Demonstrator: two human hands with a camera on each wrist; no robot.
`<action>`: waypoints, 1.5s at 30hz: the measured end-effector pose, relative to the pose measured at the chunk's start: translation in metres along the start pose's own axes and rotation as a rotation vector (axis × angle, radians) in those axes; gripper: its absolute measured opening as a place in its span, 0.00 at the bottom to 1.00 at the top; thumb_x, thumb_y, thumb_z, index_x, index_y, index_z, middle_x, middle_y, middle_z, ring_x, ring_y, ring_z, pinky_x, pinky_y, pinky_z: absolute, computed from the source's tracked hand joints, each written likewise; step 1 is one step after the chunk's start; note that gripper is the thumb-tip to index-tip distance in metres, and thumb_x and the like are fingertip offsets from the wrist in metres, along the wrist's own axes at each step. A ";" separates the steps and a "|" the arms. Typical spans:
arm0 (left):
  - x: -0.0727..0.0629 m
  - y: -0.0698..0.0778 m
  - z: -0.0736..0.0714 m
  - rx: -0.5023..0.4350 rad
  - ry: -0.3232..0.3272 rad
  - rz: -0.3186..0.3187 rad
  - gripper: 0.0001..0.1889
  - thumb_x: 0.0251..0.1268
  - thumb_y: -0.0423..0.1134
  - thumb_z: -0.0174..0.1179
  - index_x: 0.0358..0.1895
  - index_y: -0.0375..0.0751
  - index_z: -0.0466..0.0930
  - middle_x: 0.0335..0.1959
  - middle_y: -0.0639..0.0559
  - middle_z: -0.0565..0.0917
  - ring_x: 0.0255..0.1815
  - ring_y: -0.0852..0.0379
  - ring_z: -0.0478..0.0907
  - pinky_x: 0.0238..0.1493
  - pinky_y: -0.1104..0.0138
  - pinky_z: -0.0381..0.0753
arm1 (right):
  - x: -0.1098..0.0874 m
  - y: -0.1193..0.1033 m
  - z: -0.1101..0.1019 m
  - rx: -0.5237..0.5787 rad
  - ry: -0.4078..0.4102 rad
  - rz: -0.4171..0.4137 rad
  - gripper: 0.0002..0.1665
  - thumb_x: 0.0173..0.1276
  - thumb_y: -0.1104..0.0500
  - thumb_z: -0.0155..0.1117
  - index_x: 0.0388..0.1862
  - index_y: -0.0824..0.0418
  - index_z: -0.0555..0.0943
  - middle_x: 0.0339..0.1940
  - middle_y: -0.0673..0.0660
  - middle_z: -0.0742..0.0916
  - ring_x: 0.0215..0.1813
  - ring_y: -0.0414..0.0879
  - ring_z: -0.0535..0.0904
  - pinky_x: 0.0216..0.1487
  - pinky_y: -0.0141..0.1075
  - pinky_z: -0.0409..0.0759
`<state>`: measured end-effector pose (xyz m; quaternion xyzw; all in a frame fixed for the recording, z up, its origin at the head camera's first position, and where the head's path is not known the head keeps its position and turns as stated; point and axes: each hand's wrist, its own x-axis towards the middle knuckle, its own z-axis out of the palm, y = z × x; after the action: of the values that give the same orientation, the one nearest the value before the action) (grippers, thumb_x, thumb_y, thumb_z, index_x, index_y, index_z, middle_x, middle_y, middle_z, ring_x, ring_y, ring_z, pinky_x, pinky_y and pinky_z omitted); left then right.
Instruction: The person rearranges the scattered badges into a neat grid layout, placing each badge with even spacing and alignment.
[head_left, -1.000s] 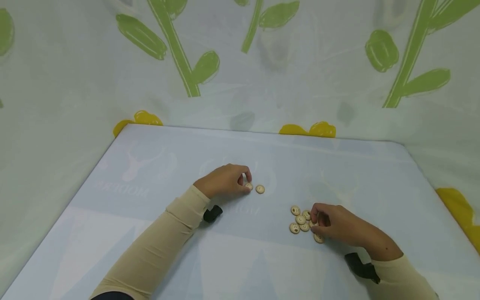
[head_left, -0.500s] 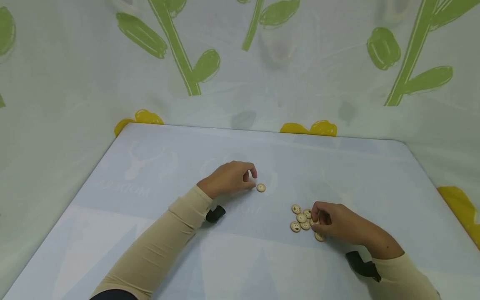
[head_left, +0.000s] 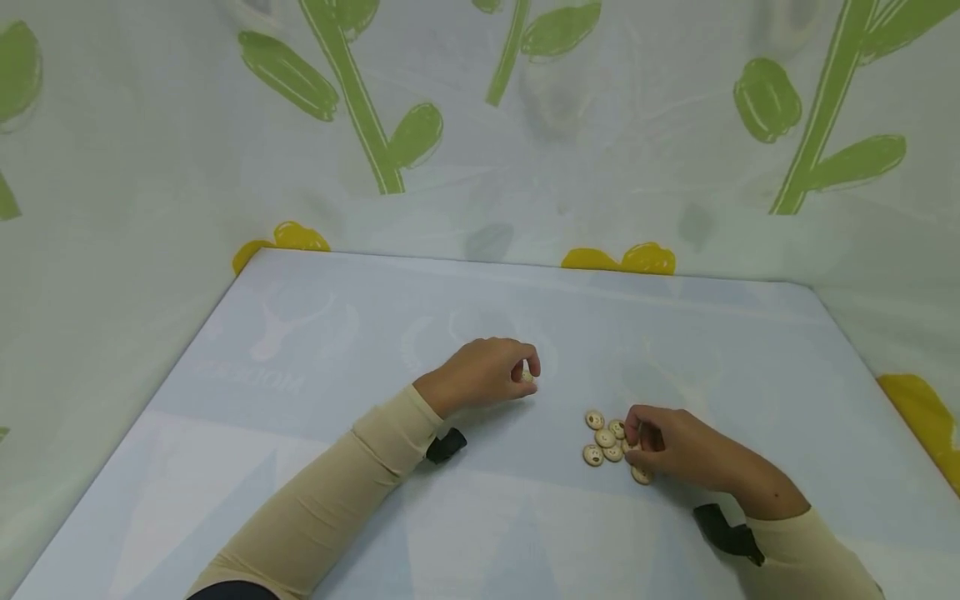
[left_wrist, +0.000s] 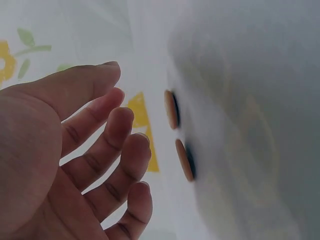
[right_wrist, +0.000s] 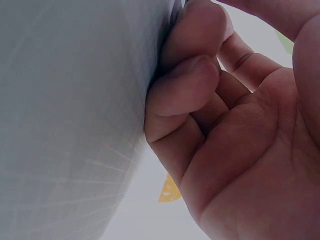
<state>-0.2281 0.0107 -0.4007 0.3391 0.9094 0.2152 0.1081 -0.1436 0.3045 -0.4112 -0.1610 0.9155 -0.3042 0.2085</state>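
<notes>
Several small round wooden discs with printed faces lie on the table. My left hand [head_left: 480, 372] hovers over the two left-hand ones. One of these, a wooden disc [head_left: 527, 377], shows between the thumb and index finger in the head view. In the left wrist view, a nearer disc [left_wrist: 185, 160] and a second disc [left_wrist: 172, 109] lie apart from the fingers, with nothing in the grasp. My right hand [head_left: 686, 446] rests at the right side of the disc cluster [head_left: 604, 438]. Its thumb and curled index finger pinch one disc [head_left: 629, 447], partly covered by the fingers.
The pale table [head_left: 480, 517] has faint printed patterns. Behind its far edge hangs a light cloth [head_left: 637, 167] with green leaves and yellow flowers. A dark wrist camera [head_left: 447, 446] sits under the left sleeve, another dark camera [head_left: 726, 533] by the right.
My left hand has moved right, off the first left-hand disc and over to the second one. The right hand and the cluster have stayed in place.
</notes>
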 end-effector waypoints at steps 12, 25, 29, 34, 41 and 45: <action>-0.002 0.027 0.014 0.100 -0.006 0.120 0.09 0.66 0.48 0.66 0.46 0.55 0.83 0.30 0.63 0.78 0.29 0.64 0.73 0.44 0.67 0.74 | 0.000 -0.001 -0.002 -0.014 0.009 -0.017 0.13 0.64 0.58 0.71 0.37 0.56 0.74 0.23 0.47 0.75 0.26 0.36 0.70 0.25 0.30 0.70; -0.010 0.050 0.030 0.174 -0.021 0.267 0.09 0.65 0.48 0.67 0.46 0.56 0.84 0.32 0.63 0.81 0.30 0.70 0.73 0.39 0.74 0.71 | 0.001 0.002 -0.001 -0.014 0.006 -0.030 0.13 0.64 0.58 0.71 0.36 0.56 0.74 0.23 0.47 0.75 0.27 0.36 0.70 0.26 0.30 0.70; -0.011 0.054 0.034 0.184 -0.025 0.305 0.09 0.67 0.48 0.65 0.47 0.56 0.84 0.33 0.62 0.82 0.30 0.70 0.73 0.30 0.78 0.68 | 0.000 0.003 -0.002 -0.016 0.008 -0.048 0.12 0.65 0.58 0.71 0.36 0.56 0.74 0.23 0.47 0.75 0.27 0.36 0.70 0.27 0.30 0.70; -0.011 0.058 0.040 0.239 -0.020 0.343 0.10 0.69 0.49 0.63 0.50 0.59 0.84 0.36 0.62 0.84 0.32 0.71 0.76 0.29 0.78 0.68 | 0.000 0.004 -0.002 -0.018 0.013 -0.051 0.12 0.66 0.57 0.70 0.36 0.56 0.74 0.24 0.47 0.75 0.27 0.36 0.70 0.27 0.30 0.71; -0.014 0.062 0.042 0.294 -0.064 0.333 0.15 0.69 0.50 0.62 0.57 0.62 0.83 0.42 0.63 0.84 0.35 0.72 0.77 0.32 0.76 0.69 | -0.001 0.002 -0.002 -0.014 0.001 -0.031 0.12 0.66 0.57 0.70 0.36 0.56 0.74 0.24 0.47 0.75 0.27 0.36 0.71 0.27 0.30 0.71; -0.016 0.061 0.045 0.335 -0.075 0.346 0.17 0.70 0.52 0.61 0.60 0.64 0.81 0.43 0.62 0.82 0.34 0.70 0.76 0.31 0.75 0.70 | 0.000 0.002 -0.002 -0.011 0.001 -0.038 0.12 0.66 0.57 0.70 0.36 0.56 0.74 0.24 0.47 0.75 0.27 0.36 0.70 0.27 0.30 0.71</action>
<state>-0.1661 0.0563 -0.4111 0.5109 0.8561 0.0636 0.0457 -0.1450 0.3068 -0.4110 -0.1795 0.9139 -0.3034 0.2014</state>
